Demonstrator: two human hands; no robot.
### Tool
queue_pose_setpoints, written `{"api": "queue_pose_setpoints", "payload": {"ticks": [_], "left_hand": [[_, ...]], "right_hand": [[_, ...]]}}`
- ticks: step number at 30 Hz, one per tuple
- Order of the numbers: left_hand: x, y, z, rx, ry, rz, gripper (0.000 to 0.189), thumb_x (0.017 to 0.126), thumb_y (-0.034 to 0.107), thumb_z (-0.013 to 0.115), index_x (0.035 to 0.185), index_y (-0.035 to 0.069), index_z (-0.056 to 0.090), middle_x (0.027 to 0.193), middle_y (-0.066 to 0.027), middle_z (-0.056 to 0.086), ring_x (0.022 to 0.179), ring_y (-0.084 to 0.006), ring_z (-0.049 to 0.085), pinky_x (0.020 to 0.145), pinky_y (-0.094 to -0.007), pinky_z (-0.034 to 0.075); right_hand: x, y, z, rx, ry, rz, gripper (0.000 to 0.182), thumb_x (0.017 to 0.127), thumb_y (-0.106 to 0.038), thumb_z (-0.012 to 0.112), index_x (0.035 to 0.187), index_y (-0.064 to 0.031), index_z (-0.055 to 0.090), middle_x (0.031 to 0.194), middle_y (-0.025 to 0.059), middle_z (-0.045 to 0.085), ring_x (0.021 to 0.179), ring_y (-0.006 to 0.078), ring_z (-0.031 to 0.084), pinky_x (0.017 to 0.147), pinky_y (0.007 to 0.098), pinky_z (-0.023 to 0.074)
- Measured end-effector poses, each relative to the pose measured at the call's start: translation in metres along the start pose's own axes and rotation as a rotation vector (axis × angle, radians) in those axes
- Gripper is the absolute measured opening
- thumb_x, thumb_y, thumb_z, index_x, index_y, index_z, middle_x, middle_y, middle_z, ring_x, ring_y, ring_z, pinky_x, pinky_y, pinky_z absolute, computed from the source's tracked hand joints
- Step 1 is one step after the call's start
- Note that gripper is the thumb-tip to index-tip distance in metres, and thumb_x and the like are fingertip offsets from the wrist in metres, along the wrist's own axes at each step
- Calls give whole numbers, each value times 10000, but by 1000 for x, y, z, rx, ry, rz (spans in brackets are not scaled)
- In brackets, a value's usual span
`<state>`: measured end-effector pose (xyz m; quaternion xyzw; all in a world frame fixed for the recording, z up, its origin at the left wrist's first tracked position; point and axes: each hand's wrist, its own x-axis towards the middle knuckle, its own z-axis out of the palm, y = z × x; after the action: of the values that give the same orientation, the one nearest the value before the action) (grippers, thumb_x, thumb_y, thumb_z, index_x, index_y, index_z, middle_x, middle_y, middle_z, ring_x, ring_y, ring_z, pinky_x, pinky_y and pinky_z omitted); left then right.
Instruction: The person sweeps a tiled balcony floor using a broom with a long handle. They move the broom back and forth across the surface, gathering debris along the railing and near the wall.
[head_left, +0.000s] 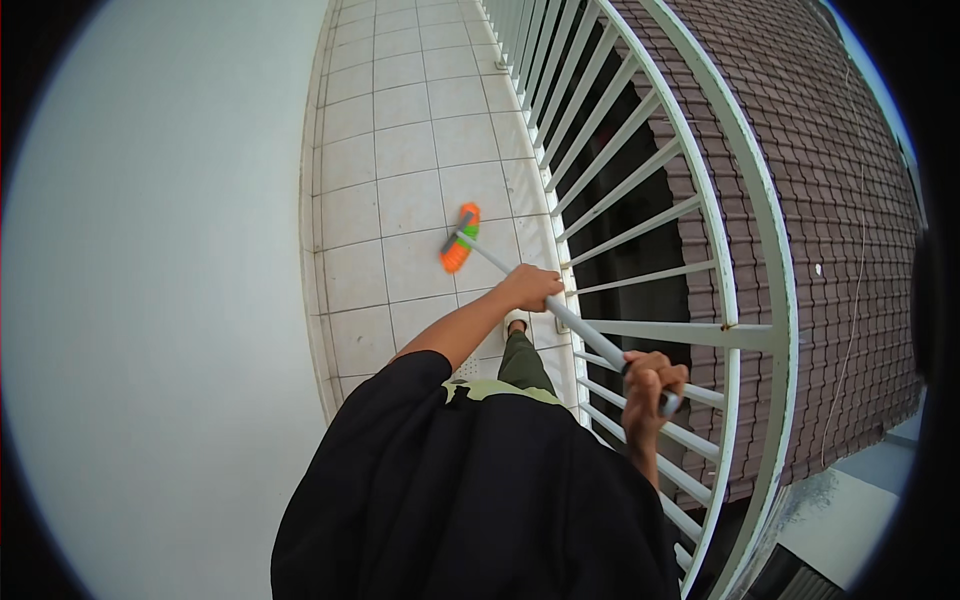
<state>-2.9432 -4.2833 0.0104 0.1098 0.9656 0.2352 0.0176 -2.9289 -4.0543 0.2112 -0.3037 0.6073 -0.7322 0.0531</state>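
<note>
My left hand (531, 288) grips the middle of a grey broom handle (589, 334). Nearer its top end, beside the railing, my right hand (652, 382) is closed round the same handle. The handle slants down to a broom head with orange and green bristles (459, 255) and a grey block, which rests on the pale floor tiles (409, 199) ahead of my feet. The bristles look slightly blurred.
A plain white wall (172, 300) runs along the left of the narrow tiled balcony. On the right stands a white metal railing (712, 195), close to my right arm. Beyond it lie a dark gap and a brown tiled roof (810, 187). My shoe (516, 321) is near the railing's base.
</note>
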Motion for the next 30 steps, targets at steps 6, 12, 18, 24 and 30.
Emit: {"api": "queue_pose_setpoints", "payload": {"ticks": [6, 12, 18, 24, 30], "left_hand": [[-51, -94, -10, 15, 257, -442, 230, 702, 235, 701, 678, 87, 527, 758, -73, 584, 745, -292, 588, 652, -430, 468], [-5, -8, -128, -389, 798, -611, 202, 703, 103, 678, 735, 66, 482, 694, -76, 525, 712, -286, 506, 637, -396, 422], [-66, 52, -41, -543, 889, -1178, 263, 761, 187, 665, 903, 89, 466, 728, -80, 599, 778, -292, 561, 664, -409, 431], [-131, 90, 125, -547, 464, -1678, 223, 765, 132, 593, 970, 222, 589, 835, -65, 605, 851, -289, 609, 679, -474, 447], [-40, -14, -8, -411, 1156, -1395, 302, 735, 59, 551, 990, 197, 634, 796, -45, 586, 747, -242, 607, 683, -341, 472]], "right_hand": [[66, 38, 36, 25, -523, 117, 302, 776, 86, 626, 684, -79, 390, 671, 36, 515, 669, 159, 542, 945, 444, 413], [266, -16, 62, 466, -534, -206, 268, 903, -294, 532, 827, -142, 326, 451, -58, 369, 409, 77, 375, 663, 331, 384], [284, 72, 133, 712, -1045, 382, 325, 875, -345, 587, 726, -122, 404, 538, 4, 424, 513, 136, 462, 650, 333, 448], [165, 140, 137, 264, -1551, 754, 401, 802, 26, 639, 587, -58, 311, 582, -11, 326, 597, 90, 351, 722, 264, 415], [275, 48, 174, 226, -1541, 289, 385, 722, 90, 597, 533, -48, 292, 504, 8, 416, 502, 123, 410, 719, 342, 458]]}}
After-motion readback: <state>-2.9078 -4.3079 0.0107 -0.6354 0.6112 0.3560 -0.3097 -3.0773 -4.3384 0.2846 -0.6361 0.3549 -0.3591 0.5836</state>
